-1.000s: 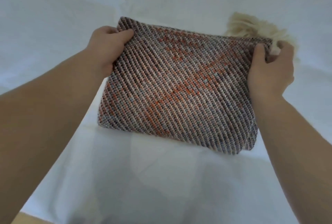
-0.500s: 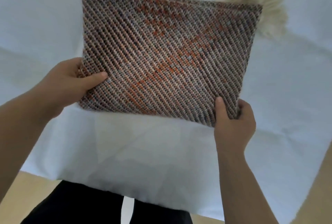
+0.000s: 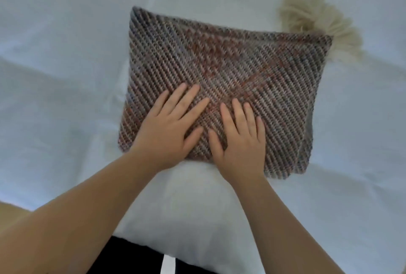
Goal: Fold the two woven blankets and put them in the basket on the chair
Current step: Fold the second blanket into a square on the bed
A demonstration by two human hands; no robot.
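Observation:
A woven blanket (image 3: 230, 63) in grey, brown and orange diagonal weave lies folded into a flat rectangle on the white sheet (image 3: 66, 76). Cream tassels (image 3: 318, 25) stick out at its far right corner. My left hand (image 3: 169, 128) lies flat on the blanket's near edge with fingers spread. Beside it, my right hand (image 3: 239, 139) presses flat on the same edge, fingers straight. The second blanket, the basket and the chair are out of view.
The white sheet covers the whole surface around the blanket, with creases to the left and right. Its near edge hangs just in front of me, above dark trousers (image 3: 136, 258).
Both hands let go of the blanket's near corners and now lie flat on its near edge. The blanket, held up before, rests flat on the sheet.

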